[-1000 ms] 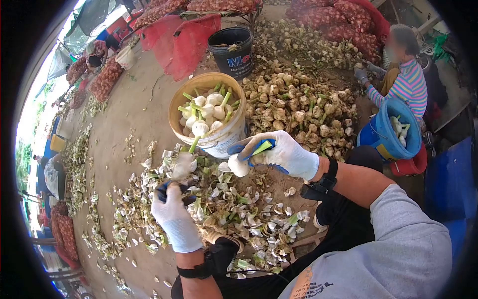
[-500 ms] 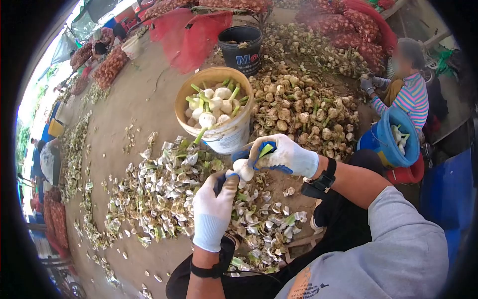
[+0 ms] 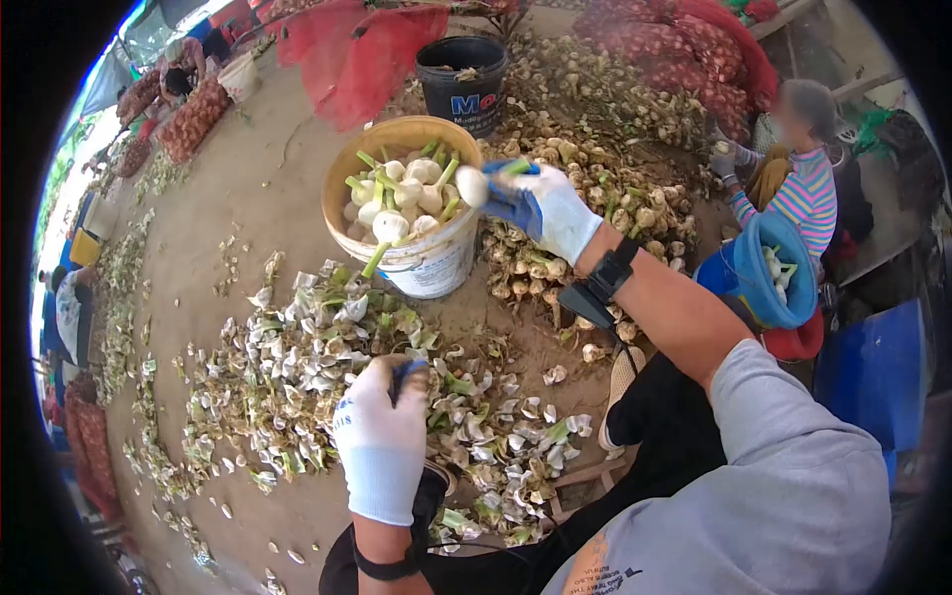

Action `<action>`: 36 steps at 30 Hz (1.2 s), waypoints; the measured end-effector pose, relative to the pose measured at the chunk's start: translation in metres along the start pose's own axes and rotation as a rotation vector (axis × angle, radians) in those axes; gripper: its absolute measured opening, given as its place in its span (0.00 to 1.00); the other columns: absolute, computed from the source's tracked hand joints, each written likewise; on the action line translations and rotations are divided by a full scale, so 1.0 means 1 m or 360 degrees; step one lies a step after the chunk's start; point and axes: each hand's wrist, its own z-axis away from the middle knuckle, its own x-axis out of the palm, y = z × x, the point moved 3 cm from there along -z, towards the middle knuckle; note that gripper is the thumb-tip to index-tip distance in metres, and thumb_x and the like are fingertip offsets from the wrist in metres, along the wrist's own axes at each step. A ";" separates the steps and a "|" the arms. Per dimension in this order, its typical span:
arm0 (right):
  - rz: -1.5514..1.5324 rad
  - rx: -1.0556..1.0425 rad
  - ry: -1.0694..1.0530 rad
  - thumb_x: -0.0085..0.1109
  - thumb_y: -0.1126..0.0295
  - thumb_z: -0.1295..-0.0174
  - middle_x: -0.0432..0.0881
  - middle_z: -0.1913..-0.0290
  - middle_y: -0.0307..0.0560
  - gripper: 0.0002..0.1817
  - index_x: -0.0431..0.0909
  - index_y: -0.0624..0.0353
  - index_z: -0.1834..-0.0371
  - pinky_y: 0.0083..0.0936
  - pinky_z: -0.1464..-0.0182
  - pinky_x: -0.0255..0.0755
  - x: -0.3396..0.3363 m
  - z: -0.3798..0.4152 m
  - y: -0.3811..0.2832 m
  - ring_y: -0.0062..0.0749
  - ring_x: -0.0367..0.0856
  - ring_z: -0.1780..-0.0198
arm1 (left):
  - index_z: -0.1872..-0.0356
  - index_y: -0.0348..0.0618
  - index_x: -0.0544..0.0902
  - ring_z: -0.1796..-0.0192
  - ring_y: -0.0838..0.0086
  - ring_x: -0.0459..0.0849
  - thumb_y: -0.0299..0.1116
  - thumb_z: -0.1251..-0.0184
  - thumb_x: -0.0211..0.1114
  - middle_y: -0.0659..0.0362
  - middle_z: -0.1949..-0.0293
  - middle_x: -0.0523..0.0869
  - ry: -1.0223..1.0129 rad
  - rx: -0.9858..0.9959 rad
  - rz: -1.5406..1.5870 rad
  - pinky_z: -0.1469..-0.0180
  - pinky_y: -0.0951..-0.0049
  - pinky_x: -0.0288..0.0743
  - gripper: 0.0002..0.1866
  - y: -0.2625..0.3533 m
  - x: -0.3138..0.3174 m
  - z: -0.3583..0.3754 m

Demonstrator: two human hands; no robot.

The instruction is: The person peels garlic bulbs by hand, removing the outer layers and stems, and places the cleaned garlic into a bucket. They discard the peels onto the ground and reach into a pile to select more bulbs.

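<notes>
Inside the white bucket [image 3: 433, 270], green-stemmed garlic bulbs [image 3: 390, 226]

Upper centre: black bucket [image 3: 461, 105], lettered; red mesh [image 3: 347, 64] to its left. Upper right: red sacks [image 3: 699, 50]. Right: seated person [image 3: 808, 198], striped top; blue bucket [image 3: 731, 275]; red basin [image 3: 799, 339] below it. Lower right: blue panel [image 3: 873, 377].

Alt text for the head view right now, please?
The gloved right hand holds a white garlic bulb near a cream bucket of bulbs; the gloved left hand is above scattered peelings. At right, a person sits near a blue bucket.
</notes>
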 end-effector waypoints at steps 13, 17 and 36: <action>0.3205 0.0458 -0.0332 0.64 0.68 0.29 0.78 0.36 0.56 0.20 0.78 0.59 0.36 0.44 0.39 0.79 -0.122 -0.029 0.234 0.49 0.81 0.36 | 0.65 0.39 0.82 0.58 0.53 0.84 0.37 0.37 0.74 0.51 0.63 0.83 -0.0209 0.0235 -0.0756 0.56 0.55 0.78 0.13 0.000 -0.001 -0.001; 0.3848 0.0505 -0.0625 0.72 0.70 0.37 0.78 0.36 0.55 0.26 0.80 0.63 0.36 0.40 0.42 0.80 -0.126 -0.040 0.275 0.47 0.82 0.40 | 0.61 0.41 0.79 0.58 0.51 0.85 0.34 0.38 0.72 0.48 0.61 0.83 -0.0394 0.0259 -0.0854 0.53 0.54 0.80 0.11 0.005 -0.003 -0.006; 0.1010 0.0428 -0.0737 0.73 0.75 0.37 0.89 0.46 0.44 0.24 0.80 0.66 0.38 0.28 0.43 0.82 -0.051 0.058 0.039 0.25 0.85 0.48 | 0.59 0.37 0.84 0.56 0.49 0.85 0.33 0.34 0.73 0.47 0.60 0.85 -0.0390 0.0671 -0.0124 0.55 0.55 0.78 0.11 0.036 0.048 0.003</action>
